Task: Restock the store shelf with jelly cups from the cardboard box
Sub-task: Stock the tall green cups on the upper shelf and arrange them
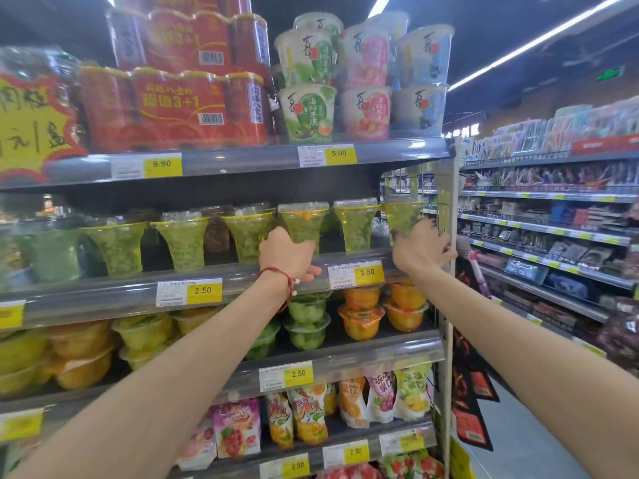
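Observation:
A row of green jelly cups (pixel 183 242) stands upside down, narrow end up, on the second shelf (pixel 262 271). My left hand (pixel 287 255), with a red cord at the wrist, grips the base of one green jelly cup (pixel 303 219) near the middle of the row. My right hand (pixel 420 248) holds the rightmost green jelly cup (pixel 401 212) at the shelf's right end, fingers spread around its base. Another green cup (pixel 356 221) stands between the two. The cardboard box is out of view.
Tall jelly tubs (pixel 307 112) and red can packs (pixel 173 105) fill the top shelf. Orange and green fruit cups (pixel 363 319) sit on the shelf below my hands, pouches (pixel 307 416) lower down. A white upright post (pixel 447 271) ends the rack; an aisle with stocked shelves (pixel 553 236) runs right.

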Available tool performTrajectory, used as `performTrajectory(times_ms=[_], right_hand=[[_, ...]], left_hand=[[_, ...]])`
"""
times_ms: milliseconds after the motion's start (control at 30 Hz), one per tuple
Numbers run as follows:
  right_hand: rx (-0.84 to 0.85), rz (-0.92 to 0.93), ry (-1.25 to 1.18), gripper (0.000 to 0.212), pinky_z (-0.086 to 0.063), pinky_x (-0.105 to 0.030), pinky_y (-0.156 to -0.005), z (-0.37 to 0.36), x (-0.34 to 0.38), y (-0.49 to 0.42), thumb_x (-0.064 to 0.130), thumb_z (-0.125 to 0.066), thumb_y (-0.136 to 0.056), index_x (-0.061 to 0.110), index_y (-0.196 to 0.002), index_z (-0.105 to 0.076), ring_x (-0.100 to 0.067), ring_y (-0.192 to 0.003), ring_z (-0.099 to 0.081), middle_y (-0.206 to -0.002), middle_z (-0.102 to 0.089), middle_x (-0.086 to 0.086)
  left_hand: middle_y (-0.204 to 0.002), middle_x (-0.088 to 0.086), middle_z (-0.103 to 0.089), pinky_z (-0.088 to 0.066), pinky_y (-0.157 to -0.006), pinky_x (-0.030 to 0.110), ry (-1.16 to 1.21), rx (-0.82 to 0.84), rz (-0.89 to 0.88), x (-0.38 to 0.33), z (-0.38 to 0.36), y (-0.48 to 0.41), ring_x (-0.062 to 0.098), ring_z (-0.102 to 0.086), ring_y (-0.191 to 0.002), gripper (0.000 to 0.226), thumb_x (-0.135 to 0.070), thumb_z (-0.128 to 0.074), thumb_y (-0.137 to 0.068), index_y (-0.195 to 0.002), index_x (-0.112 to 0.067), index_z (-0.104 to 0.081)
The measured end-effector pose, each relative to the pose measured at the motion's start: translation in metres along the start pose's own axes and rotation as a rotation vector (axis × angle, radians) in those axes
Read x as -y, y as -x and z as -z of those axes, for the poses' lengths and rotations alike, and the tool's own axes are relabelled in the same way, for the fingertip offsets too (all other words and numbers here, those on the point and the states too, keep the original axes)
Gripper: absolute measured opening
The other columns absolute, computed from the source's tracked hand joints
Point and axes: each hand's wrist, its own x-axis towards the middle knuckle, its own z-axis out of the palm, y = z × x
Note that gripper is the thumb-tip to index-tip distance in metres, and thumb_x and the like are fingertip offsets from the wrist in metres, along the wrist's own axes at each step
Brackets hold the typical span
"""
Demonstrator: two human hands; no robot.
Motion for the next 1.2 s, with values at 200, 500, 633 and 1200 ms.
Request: performTrajectory(times_ms=[200,500,633,1200], right_hand=[[-0.026,-0.016,-0.027,0.050,-0.020,-0.052,-0.115,0.002,0.001,0.007,0.038,-0.050,-0.103,0.003,-0.138,-0.042,-0.036,-0.142,-0.031,-0.148,-0.045,-0.019],[-0.102,0.130,-0.328,0.047,-0.019,-0.052,-0.113,-0.009,0.025,0.083,0.027,-0.057,-0.094,0.022,-0.139,-0.043,-0.024,-0.141,-0.025,-0.146,-0.041,-0.002],[-0.058,0.255,-0.435,0.034,-0.021,-0.042,-0.107,-0.024,0.054,0.117,0.024,-0.059,-0.094,0.027,-0.127,-0.052,-0.017,-0.129,-0.036,-0.129,-0.053,0.010],[0.176,0.338,-0.259,0.029,-0.016,-0.047,-0.111,-0.067,0.132,0.150,0.042,-0.055,-0.099,0.020,-0.119,-0.055,-0.022,-0.119,-0.046,-0.091,-0.053,0.011]], left_hand=[[-0.096,0.000,-0.056,-0.062,-0.063,0.036,0.011,-0.025,-0.020,0.005,0.004,0.002,0.019,-0.073,-0.065,0.046,-0.016,-0.060,-0.094,-0.136,-0.004,-0.043],[-0.097,-0.018,-0.065,-0.059,-0.076,0.047,-0.017,-0.190,-0.253,0.028,0.035,0.003,0.024,-0.068,-0.094,0.021,-0.024,-0.060,-0.081,-0.101,-0.033,-0.060],[-0.093,-0.010,-0.067,-0.048,-0.077,0.012,-0.099,-0.284,-0.368,0.037,0.066,0.005,0.011,-0.063,-0.088,0.017,-0.012,-0.062,-0.087,-0.101,-0.020,-0.067],[-0.111,-0.008,-0.054,-0.019,-0.108,0.044,-0.236,-0.483,-0.155,0.087,0.157,-0.017,0.012,-0.050,-0.101,0.054,-0.039,-0.071,-0.081,-0.122,-0.021,-0.041]])
